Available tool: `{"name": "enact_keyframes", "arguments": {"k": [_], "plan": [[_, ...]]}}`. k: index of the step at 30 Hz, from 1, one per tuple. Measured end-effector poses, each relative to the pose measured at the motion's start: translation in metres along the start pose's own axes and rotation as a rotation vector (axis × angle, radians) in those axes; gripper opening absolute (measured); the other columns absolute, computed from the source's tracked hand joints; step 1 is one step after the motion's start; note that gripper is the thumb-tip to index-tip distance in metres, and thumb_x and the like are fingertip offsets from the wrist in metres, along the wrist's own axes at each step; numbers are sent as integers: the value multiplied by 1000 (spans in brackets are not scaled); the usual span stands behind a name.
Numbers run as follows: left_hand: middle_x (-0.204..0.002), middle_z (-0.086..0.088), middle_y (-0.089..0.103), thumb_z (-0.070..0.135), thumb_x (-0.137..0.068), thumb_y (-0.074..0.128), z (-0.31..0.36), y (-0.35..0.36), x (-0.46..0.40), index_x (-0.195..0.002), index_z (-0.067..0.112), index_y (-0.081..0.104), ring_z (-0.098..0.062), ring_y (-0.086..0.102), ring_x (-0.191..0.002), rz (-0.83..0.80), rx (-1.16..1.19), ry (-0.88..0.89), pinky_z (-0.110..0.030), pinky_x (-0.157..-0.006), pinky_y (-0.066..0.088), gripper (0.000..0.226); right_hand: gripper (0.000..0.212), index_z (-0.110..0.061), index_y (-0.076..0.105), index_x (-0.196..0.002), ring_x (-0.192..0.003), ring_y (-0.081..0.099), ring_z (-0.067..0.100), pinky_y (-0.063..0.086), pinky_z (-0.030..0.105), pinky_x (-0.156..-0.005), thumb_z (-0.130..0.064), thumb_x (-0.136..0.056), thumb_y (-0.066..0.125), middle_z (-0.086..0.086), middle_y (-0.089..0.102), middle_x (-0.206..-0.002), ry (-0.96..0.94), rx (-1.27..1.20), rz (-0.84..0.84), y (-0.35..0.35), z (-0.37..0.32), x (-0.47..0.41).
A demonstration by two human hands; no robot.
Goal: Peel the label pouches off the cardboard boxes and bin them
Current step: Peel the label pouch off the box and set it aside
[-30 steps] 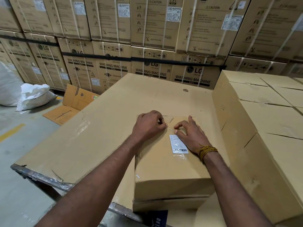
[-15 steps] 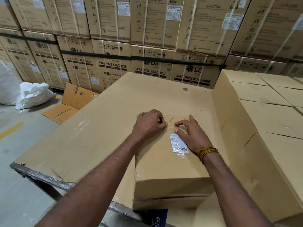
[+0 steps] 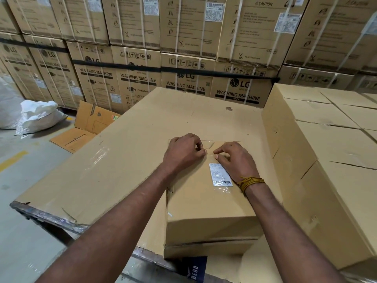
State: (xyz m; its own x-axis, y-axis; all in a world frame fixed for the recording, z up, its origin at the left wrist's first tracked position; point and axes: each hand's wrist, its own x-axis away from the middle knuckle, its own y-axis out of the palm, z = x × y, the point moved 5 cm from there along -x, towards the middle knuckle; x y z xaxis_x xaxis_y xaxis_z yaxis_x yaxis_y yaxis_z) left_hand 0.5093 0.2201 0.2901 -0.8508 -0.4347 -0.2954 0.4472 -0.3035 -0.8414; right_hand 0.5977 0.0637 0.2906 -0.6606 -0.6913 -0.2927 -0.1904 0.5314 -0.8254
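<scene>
A brown cardboard box [image 3: 206,205] lies flat in front of me on a large cardboard sheet [image 3: 114,170]. A clear label pouch [image 3: 221,176] with a white barcoded slip is stuck to its top. My left hand [image 3: 183,153] rests curled on the box's far left part, fingertips at the pouch's far edge. My right hand [image 3: 236,160], with a yellow thread on the wrist, lies over the pouch's upper right part, its thumb and forefinger pinching at the pouch's top edge. The far end of the pouch is hidden under the fingers.
A stack of plain cartons [image 3: 326,160] stands close on the right. A wall of washing machine cartons [image 3: 183,58] fills the background. On the floor at left lie white sacks [image 3: 38,117] and a flattened carton [image 3: 87,127]. A yellow line [image 3: 12,160] marks the floor.
My right hand's fingers have crept slightly left toward the left hand along the pouch's top edge. The box and left hand stay in place.
</scene>
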Motion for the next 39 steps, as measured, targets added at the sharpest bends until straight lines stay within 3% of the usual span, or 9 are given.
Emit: {"name": "enact_keyframes", "arguments": {"k": [8,14,17,19,21,23,27,32,39], "plan": [[-105,12,62,42,-86,61,1,-1,2,-80,31,55,-11,57,-95,17,-8,13,-35,-96,34,14,9,-20,68,-97,-93,60,20,43,30,-75,-24,-93,61,-2,57,-115,-17,97,46,2,-4,0],[-100,13,61,42,-87,61,1,-1,3,-80,31,55,-10,57,-94,24,6,13,-36,-97,35,14,7,-23,64,-98,-90,54,10,45,35,-89,-24,-95,58,-5,52,-116,-17,26,23,1,-2,2],[-99,14,60,43,-86,61,-1,-1,4,-79,31,54,-10,55,-92,21,13,14,-37,-98,36,15,20,-23,67,-113,-98,54,7,45,30,-92,-23,-93,61,-4,52,-121,-11,-20,13,0,1,2],[-100,14,60,43,-86,61,-1,-1,4,-79,31,54,-10,55,-93,18,13,17,-37,-98,35,15,23,-19,70,-115,-100,52,7,42,22,-92,-22,-93,64,-2,52,-120,8,-57,16,-1,2,1],[-103,13,61,43,-87,62,0,-2,4,-81,30,55,-11,56,-96,18,16,17,-36,-98,34,15,18,-14,74,-108,-98,48,5,35,3,-84,-19,-92,68,-1,52,-115,25,-91,34,-2,3,1],[-104,13,62,43,-87,62,0,-2,4,-81,30,55,-10,55,-95,21,17,15,-36,-98,33,15,11,-12,75,-98,-95,48,6,30,-5,-74,-17,-89,70,1,55,-109,24,-83,60,-4,5,1],[-104,13,62,43,-87,62,0,-1,3,-80,30,55,-8,51,-89,26,15,11,-36,-98,35,16,5,-16,70,-91,-92,49,7,31,-1,-73,-20,-92,67,2,59,-107,14,-58,55,-3,5,1],[-103,12,62,44,-87,62,2,-2,4,-79,31,54,-10,55,-93,21,7,13,-37,-98,36,17,8,-20,64,-93,-99,53,13,40,26,-86,-22,-97,58,-2,54,-108,27,-54,-16,1,6,1],[-102,12,62,42,-87,61,2,-2,5,-80,29,56,-12,57,-95,14,12,13,-35,-97,35,16,13,-16,61,-99,-104,51,19,41,35,-93,-23,-101,49,0,50,-110,31,-53,-66,3,5,2]]}}
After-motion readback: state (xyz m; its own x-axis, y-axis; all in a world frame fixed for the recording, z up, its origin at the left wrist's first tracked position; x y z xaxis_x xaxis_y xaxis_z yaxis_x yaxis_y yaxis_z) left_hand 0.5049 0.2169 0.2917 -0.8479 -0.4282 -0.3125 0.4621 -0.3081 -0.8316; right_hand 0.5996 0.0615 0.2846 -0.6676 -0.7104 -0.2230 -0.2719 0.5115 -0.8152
